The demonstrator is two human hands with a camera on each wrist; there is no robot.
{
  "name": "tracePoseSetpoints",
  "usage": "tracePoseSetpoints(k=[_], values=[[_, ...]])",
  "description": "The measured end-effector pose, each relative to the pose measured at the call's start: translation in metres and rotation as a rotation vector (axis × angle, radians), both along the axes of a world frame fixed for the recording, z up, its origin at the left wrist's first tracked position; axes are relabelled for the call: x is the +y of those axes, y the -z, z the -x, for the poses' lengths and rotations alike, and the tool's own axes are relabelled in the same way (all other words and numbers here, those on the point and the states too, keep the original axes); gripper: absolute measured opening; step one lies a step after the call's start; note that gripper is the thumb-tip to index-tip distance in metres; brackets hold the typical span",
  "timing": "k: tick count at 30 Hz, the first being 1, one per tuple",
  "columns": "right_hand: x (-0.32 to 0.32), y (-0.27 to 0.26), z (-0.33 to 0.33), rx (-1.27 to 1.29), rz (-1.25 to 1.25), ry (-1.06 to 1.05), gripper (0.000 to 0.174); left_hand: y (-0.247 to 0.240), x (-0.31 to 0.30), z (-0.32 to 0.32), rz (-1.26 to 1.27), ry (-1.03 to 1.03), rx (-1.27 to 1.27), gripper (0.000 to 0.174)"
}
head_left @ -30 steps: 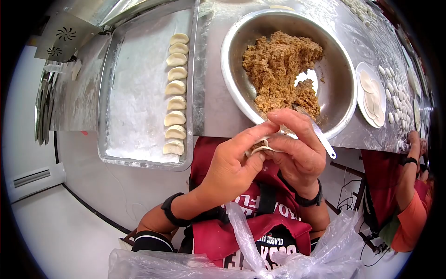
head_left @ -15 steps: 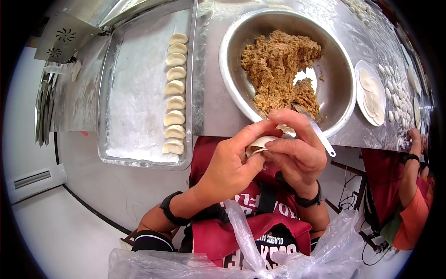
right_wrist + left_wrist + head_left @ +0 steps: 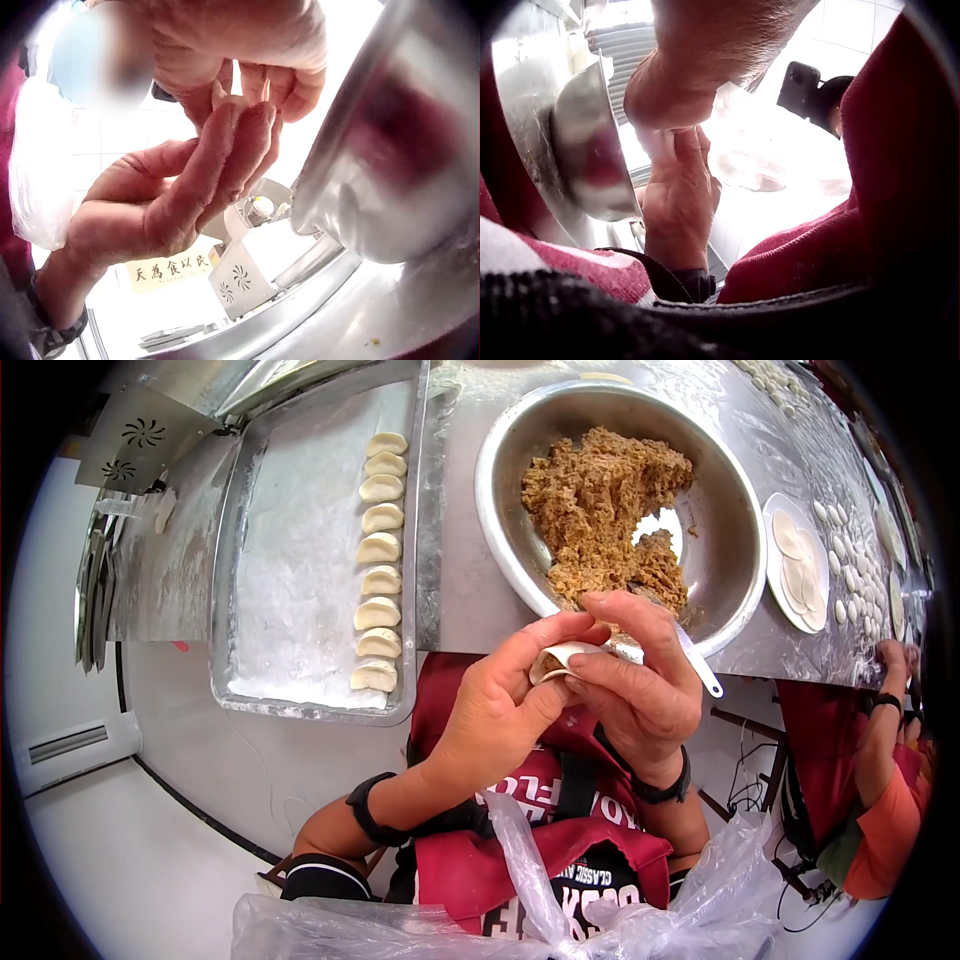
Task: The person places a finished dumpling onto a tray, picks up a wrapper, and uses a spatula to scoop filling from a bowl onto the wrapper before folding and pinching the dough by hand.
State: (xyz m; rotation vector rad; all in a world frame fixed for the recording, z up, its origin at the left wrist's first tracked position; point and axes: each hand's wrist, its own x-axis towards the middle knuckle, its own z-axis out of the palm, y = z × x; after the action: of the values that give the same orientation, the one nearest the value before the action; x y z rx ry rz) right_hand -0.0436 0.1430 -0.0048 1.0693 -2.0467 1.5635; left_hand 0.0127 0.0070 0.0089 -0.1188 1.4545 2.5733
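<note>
A white dough wrapper, folded over with brown filling showing at its left end, is held between both hands in front of the metal bowl. The left hand pinches its left side between thumb and fingers. On the right side, the right hand grips it with thumb and fingers. In the right wrist view, pale dough edges stick up between the fingertips of the left hand and the right hand. The left wrist view shows both hands, with the dough hidden.
A steel bowl holds brown filling and a white-handled spoon. To the left, a tray carries a column of dumplings. Round wrappers lie on a plate at right, beside small dough pieces. Another person's arm is far right.
The wrapper has turned and folded over between the fingers, its pale upper face now showing more. Both hands stay in nearly the same place, with small finger shifts.
</note>
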Motion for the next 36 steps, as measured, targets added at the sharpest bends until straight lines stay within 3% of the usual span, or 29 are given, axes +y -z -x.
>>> tracePoseSetpoints(k=[4, 7, 10, 13, 16, 19, 22, 25, 31, 36], values=[[0.001, -0.001, 0.0, 0.022, -0.018, 0.013, 0.02, 0.0, -0.003, -0.002, 0.391, 0.014, 0.156, 0.043], [0.002, -0.004, 0.0, 0.019, -0.04, 0.004, 0.02, 0.009, -0.004, -0.002, 0.696, -0.044, 0.422, 0.049], [0.003, -0.005, 0.0, 0.004, -0.054, -0.008, 0.02, 0.003, -0.011, -0.001, 0.708, 0.103, 0.38, 0.043], [0.0, -0.006, -0.002, -0.084, -0.014, -0.001, 0.019, 0.002, -0.006, -0.003, 0.477, 0.082, 0.215, 0.045], [0.002, -0.005, -0.002, -0.083, -0.012, -0.037, 0.019, 0.003, 0.001, -0.004, 0.452, -0.057, 0.192, 0.052], [0.004, -0.003, -0.002, -0.072, -0.01, -0.047, 0.021, 0.006, 0.004, -0.004, 0.341, -0.078, 0.133, 0.044], [0.005, 0.0, -0.004, -0.085, -0.007, -0.013, 0.021, 0.008, -0.006, -0.002, 0.066, 0.07, -0.01, 0.042], [0.001, -0.002, -0.004, -0.107, 0.009, 0.008, 0.02, 0.012, -0.005, -0.004, -0.101, 0.043, -0.049, 0.038], [0.002, -0.002, -0.002, -0.026, -0.077, 0.028, 0.017, 0.0, 0.0, -0.003, 0.281, 0.014, -0.009, 0.037], [0.0, -0.003, -0.002, 0.0, -0.151, 0.031, 0.017, 0.001, 0.002, -0.005, 0.623, -0.014, 0.209, 0.046]])
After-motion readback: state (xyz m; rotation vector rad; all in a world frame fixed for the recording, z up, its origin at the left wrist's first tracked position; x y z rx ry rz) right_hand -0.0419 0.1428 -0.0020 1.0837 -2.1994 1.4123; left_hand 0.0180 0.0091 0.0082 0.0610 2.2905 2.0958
